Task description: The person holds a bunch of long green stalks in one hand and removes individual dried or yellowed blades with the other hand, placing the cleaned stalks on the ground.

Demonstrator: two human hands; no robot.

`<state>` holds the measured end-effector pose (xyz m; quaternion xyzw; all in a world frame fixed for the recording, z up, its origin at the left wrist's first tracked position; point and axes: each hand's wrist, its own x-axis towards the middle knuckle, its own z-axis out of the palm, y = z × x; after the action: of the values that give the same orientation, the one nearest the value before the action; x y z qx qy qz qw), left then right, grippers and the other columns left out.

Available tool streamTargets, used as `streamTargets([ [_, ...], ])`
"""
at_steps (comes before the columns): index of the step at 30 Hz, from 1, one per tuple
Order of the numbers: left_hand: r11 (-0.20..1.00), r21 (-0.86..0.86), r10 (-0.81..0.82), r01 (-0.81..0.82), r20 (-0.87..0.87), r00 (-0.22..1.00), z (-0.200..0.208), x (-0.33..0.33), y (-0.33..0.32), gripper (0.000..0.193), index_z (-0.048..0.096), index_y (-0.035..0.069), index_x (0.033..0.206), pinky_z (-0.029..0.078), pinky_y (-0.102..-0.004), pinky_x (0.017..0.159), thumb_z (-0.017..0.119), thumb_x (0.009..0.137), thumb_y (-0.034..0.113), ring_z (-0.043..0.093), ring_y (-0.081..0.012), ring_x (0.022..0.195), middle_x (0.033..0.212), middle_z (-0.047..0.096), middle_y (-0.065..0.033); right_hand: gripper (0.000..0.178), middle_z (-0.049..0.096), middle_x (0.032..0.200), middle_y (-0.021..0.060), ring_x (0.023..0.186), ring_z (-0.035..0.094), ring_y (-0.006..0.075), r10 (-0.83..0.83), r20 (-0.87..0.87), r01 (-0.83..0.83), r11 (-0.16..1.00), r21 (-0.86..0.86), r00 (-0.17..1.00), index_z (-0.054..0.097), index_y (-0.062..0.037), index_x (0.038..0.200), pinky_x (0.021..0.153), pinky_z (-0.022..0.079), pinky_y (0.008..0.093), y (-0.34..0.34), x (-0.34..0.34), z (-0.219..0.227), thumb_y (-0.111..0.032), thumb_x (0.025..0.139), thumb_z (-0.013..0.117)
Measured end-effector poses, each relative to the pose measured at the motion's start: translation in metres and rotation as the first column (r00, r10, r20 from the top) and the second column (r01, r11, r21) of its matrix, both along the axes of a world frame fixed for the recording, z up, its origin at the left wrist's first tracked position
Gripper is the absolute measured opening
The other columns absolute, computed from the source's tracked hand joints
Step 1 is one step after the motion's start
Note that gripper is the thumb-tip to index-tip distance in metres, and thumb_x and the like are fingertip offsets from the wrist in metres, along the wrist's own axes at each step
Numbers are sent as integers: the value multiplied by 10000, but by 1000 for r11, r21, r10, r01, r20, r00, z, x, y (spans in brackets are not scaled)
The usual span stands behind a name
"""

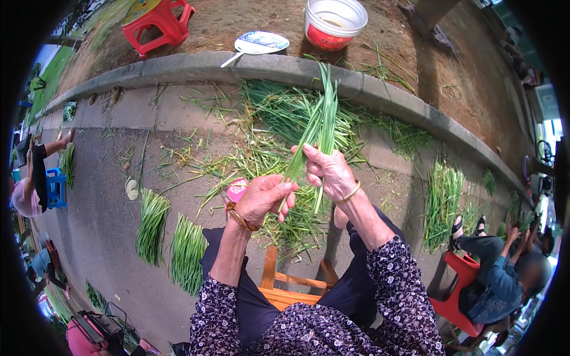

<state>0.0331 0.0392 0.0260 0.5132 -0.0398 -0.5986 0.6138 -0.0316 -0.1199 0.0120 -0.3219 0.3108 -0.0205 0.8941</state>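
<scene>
My right hand is closed around a slim bunch of long green chive-like stalks, thumb lying along them. Their tips point away toward the kerb. Lower and to the left, my left hand pinches at the bottom ends of a few stalks angled out from that bunch. A bracelet circles each wrist. Beyond my hands lies a large loose heap of the same stalks. Trimmed pieces litter the ground beneath my hands, and a pink object shows partly behind my left hand.
Two neat bundles lie at left; more stalks lie right. Past the kerb are a white bucket, a hand fan and a red stool. A wooden stool is under me. A person sits at right.
</scene>
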Motion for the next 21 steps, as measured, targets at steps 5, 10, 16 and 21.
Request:
streamTargets([
  [5,981,-78,179,-180,-27,984,-9,5,0,211,534,-3,918,359,-158,374,496,843,191,459,-49,462,643,543,-24,256,523,790,49,407,322,27,-3,6,3,999,39,1000,474,-19,990,323,289,173,3,-3,-6,-219,836,517],
  [10,939,-114,321,-323,-36,946,-11,6,-1,213,511,-10,960,322,-146,353,495,844,168,428,-31,436,630,543,-17,320,514,811,47,433,346,33,-20,44,13,989,149,999,467,5,984,330,313,172,7,-5,-8,-288,856,471],
  [16,914,-139,381,-380,-18,924,-10,4,-6,176,459,32,901,339,-155,356,532,824,172,454,-49,444,639,551,-38,322,520,780,45,512,425,73,-11,70,-2,984,180,997,485,-2,959,440,404,227,10,-8,-15,-307,859,459],
  [21,927,-145,352,-346,24,936,-10,1,-6,165,472,39,853,374,-164,366,547,814,181,485,-61,463,640,557,-41,336,535,802,44,610,484,107,-30,59,18,981,191,998,501,-11,965,527,437,258,15,-5,-16,-325,850,469],
])
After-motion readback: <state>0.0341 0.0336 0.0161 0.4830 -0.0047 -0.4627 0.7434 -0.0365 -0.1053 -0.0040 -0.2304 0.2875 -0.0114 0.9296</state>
